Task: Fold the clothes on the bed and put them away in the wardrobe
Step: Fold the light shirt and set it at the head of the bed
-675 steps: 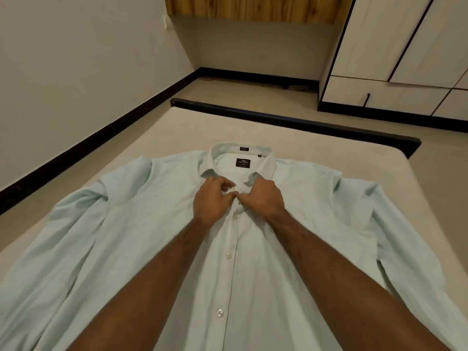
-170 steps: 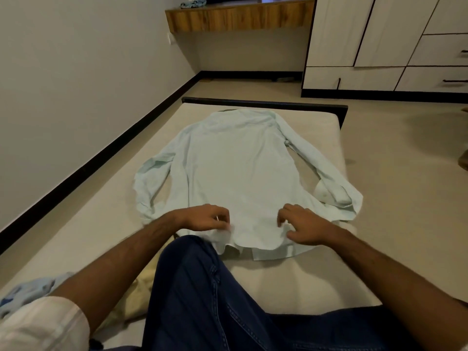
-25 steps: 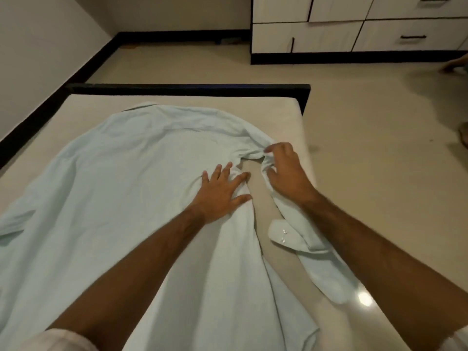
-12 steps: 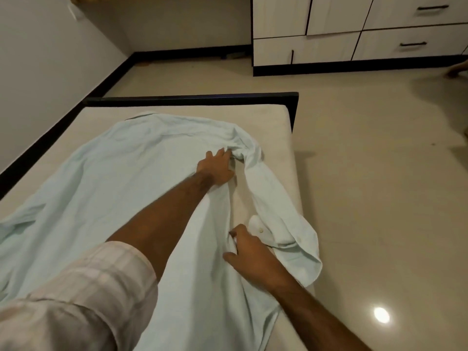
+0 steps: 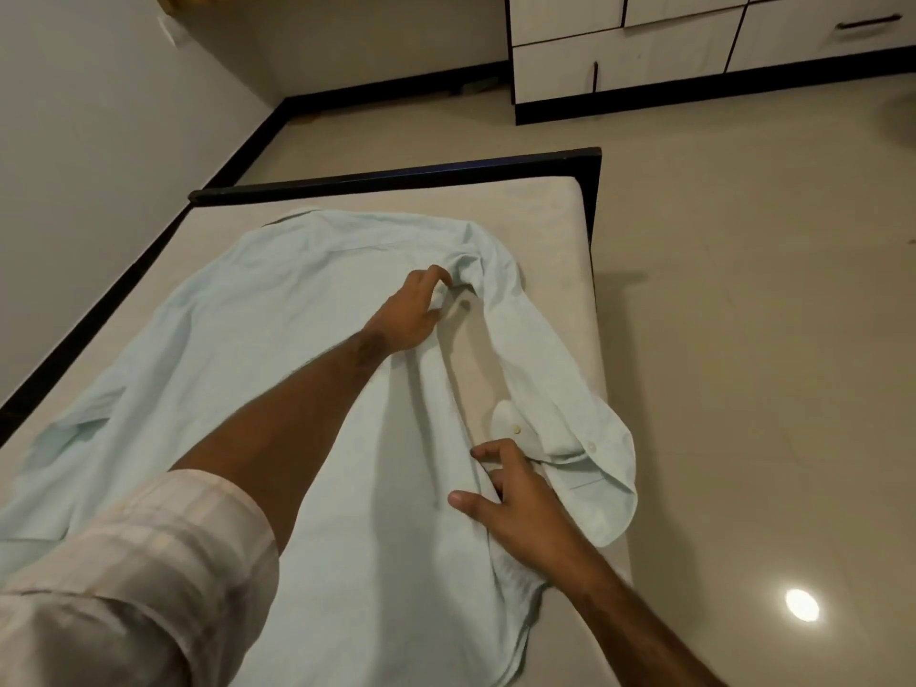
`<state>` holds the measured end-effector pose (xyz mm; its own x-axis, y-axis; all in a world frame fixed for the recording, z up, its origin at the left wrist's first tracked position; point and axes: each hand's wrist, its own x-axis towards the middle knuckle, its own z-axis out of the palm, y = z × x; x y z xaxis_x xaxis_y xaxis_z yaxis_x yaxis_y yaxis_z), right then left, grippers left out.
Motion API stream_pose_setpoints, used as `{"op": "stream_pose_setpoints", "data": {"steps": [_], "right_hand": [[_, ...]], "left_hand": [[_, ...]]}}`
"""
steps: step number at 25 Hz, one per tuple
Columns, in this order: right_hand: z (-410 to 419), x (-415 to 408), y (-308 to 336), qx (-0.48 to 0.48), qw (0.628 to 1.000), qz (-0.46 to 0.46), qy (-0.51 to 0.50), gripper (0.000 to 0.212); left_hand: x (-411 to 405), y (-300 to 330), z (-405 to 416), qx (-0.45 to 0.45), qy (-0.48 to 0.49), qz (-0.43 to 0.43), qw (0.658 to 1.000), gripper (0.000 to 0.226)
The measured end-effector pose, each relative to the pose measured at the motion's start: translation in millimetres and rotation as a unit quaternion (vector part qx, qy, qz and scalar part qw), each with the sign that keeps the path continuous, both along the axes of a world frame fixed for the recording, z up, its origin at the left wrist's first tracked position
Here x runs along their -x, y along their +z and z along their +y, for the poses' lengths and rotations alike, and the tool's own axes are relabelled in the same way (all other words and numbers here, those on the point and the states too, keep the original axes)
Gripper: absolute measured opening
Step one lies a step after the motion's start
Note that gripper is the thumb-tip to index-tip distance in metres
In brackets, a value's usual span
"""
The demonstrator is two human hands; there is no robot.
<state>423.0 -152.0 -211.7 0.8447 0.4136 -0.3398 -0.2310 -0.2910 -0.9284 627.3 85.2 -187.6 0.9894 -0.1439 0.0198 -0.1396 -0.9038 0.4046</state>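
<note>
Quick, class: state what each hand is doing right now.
Left hand: pinching the shirt near the armpit.
Right hand: fingers curled, gripping the shirt's side edge.

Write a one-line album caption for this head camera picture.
Left hand pinches the pale shirt near its armpit, right hand grips its side edge, on the bed.

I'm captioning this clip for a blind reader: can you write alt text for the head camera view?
A person's two hands fold a pale blue shirt lying back-up on a bed: the left hand pinches fabric near the right armpit, the right hand grips the side edge beside the sleeve cuff. A white wardrobe stands beyond.
</note>
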Motion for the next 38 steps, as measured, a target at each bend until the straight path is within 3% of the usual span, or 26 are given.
{"op": "stream_pose_setpoints", "data": {"steps": [3,8,10,12,14,16,18,20,23,25,27,29,32,38], "right_hand": [[-11.8,1.6,0.3,0.035,0.999,-0.017,-0.003,0.036],[-39.9,12.6,-3.6,0.088,0.988,-0.102,-0.075,0.013],[-42.9,14.3,-3.6,0.160,0.971,-0.160,-0.081,0.006],[-43.6,15.5,-3.5,0.249,0.933,-0.241,-0.095,0.021],[-43.5,14.8,-1.8,0.268,0.929,-0.231,-0.110,0.028],[-40.2,13.5,3.7,0.262,0.932,-0.221,-0.118,0.023],[-37.9,14.5,9.3,0.249,0.924,-0.274,-0.099,0.010],[-37.8,19.2,6.1,0.281,0.905,-0.317,-0.029,0.034],[-39.8,26.4,-4.9,0.370,0.868,-0.331,-0.007,0.040],[-38.1,26.0,-10.1,0.388,0.857,-0.337,-0.041,0.039],[-35.2,22.3,-9.7,0.378,0.867,-0.321,-0.049,0.033],[-36.6,18.4,-8.2,0.346,0.891,-0.291,-0.040,0.029],[-42.1,20.4,-3.4,0.288,0.919,-0.262,-0.054,0.025],[-30.2,23.4,4.0,0.350,0.901,-0.253,-0.040,0.027]], "left_hand": [[-3.6,-2.6,5.8,-0.004,0.006,0.036,0.999,0.032],[-4.3,-18.6,6.9,-0.048,-0.033,0.036,0.998,0.047],[-4.9,-18.5,3.9,-0.059,-0.027,0.032,0.997,0.047],[-7.6,-14.7,-6.2,-0.088,-0.018,0.034,0.995,0.045],[-10.7,-11.5,-15.3,-0.126,0.000,0.027,0.992,0.046],[-14.0,-8.7,-21.1,-0.157,0.034,0.006,0.987,0.050],[-14.8,-10.4,-27.0,-0.175,0.058,-0.017,0.983,0.057],[-13.4,-12.9,-32.1,-0.169,0.063,-0.023,0.983,0.066],[-10.1,-10.3,-36.1,-0.160,0.067,-0.023,0.985,0.075],[-9.0,-5.5,-39.7,-0.211,0.084,-0.093,0.969,0.068],[-10.0,-2.5,-42.0,-0.268,0.101,-0.127,0.950,0.061],[-12.7,-3.8,-41.3,-0.272,0.115,-0.063,0.953,0.062],[-16.2,-8.0,-39.0,-0.206,0.137,0.038,0.968,0.060],[-16.1,0.4,-48.6,-0.190,0.124,-0.019,0.974,0.041]]}}
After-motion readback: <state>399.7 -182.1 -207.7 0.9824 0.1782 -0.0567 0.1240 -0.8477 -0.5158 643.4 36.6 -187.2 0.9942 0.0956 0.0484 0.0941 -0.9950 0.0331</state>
